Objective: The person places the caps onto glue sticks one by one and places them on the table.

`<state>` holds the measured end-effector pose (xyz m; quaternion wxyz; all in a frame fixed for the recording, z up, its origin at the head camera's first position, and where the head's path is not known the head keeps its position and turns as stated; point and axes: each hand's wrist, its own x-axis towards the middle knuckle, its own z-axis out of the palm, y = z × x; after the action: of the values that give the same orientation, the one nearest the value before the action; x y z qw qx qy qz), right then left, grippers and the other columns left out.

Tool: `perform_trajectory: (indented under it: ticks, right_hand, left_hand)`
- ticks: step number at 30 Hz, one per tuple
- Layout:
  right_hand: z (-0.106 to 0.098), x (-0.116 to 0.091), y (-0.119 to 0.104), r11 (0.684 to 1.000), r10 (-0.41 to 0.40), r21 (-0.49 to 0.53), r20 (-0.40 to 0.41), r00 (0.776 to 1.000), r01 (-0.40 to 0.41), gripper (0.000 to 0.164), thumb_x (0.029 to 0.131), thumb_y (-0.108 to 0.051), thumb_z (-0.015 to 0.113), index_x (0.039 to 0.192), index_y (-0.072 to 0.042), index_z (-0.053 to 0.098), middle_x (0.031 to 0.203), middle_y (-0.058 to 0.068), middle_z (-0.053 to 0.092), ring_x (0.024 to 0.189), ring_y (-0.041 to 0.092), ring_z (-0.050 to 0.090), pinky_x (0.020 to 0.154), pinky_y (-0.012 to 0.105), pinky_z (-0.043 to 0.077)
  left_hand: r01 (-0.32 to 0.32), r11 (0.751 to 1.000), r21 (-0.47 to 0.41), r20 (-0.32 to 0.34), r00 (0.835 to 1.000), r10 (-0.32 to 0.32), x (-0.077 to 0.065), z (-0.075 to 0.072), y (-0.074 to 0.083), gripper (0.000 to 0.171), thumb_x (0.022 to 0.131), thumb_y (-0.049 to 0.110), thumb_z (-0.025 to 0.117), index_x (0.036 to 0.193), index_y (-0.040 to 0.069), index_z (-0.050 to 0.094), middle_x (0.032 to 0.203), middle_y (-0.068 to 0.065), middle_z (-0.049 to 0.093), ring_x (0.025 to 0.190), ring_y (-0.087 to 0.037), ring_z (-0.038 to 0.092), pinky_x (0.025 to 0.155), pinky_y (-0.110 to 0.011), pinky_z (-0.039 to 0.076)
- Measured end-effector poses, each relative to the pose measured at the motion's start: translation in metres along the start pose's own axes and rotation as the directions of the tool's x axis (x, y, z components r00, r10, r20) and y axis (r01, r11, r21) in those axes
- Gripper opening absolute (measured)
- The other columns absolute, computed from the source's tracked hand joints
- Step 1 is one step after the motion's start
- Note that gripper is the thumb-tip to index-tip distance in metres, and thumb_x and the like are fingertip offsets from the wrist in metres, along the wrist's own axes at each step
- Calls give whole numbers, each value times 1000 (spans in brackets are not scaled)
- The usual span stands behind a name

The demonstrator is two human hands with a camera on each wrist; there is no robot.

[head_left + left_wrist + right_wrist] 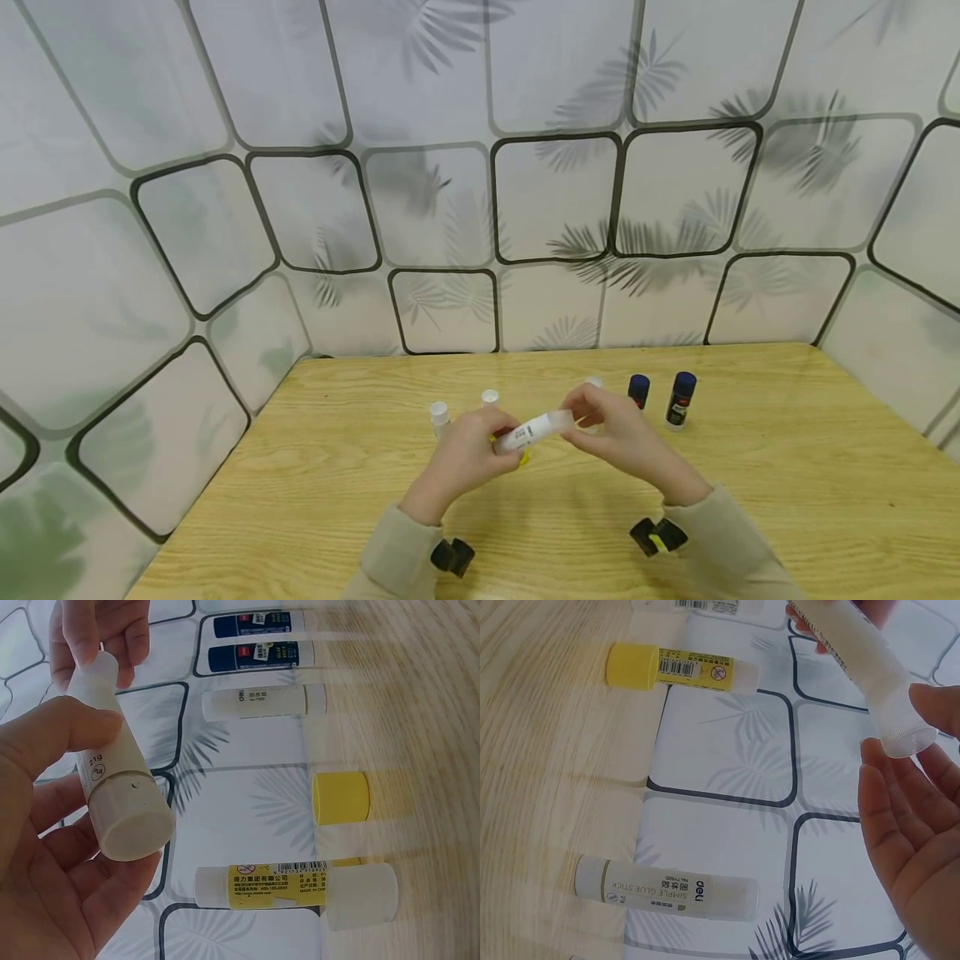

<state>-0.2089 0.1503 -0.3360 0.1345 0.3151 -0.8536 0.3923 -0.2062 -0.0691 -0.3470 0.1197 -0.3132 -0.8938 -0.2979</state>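
Note:
Both hands meet at a white glue stick (pixel 531 432), held tilted above the table. My left hand (pixel 467 454) grips its lower part, thumb (pixel 90 724) across the label and fingers beneath. At the other end, my right hand (pixel 617 429) pinches the translucent cap (pixel 906 735) between thumb and fingertips. A yellow cap (pixel 341 797) stands on the table below the left hand, mostly hidden by it in the head view. Close by stands a glue stick with a yellow label (pixel 277 886). Another white glue stick (pixel 667 889) is upright behind the right hand.
Two glue sticks with dark blue caps, one (pixel 681 400) beside the other (pixel 638 390), stand to the right. White-topped sticks (pixel 439 412) stand left of and behind the left hand. The wooden table (pixel 315 483) ends at a patterned curtain (pixel 442 208).

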Motion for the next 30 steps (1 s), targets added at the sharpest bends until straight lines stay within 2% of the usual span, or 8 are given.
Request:
perform_trajectory:
  ticks: [16, 25, 30]
  right_hand:
    - [-1, -1, -1, 994, 5, 112, 18, 1000, -7, 18, 80, -11, 65, 96, -5, 59, 91, 3, 60, 81, 14, 60, 70, 24, 49]
    - [-1, -1, -2, 991, -8, 136, 38, 999, 3, 20, 81, -13, 64, 98, -4, 60, 92, 4, 61, 81, 14, 60, 70, 25, 49]
    - [-1, -1, -2, 992, -17, 125, 28, 999, 14, 23, 80, -13, 65, 100, -3, 60, 93, 5, 61, 80, 14, 60, 69, 25, 49]
  left_hand:
    - [-11, 1000, -5, -7, 1000, 11, 1, 1, 0, 16, 72, 14, 70, 87, 11, 67, 78, 6, 57, 64, -4, 47, 56, -17, 41]
    - [-81, 996, 30, -63, 995, 82, 1, 2, 1, 19, 70, 14, 71, 88, 9, 67, 80, 4, 60, 67, -4, 50, 58, -16, 42]
    - [-89, 995, 38, -79, 993, 92, 2, 2, 2, 19, 70, 14, 71, 87, 9, 67, 79, 4, 59, 65, -4, 49, 57, -17, 41]
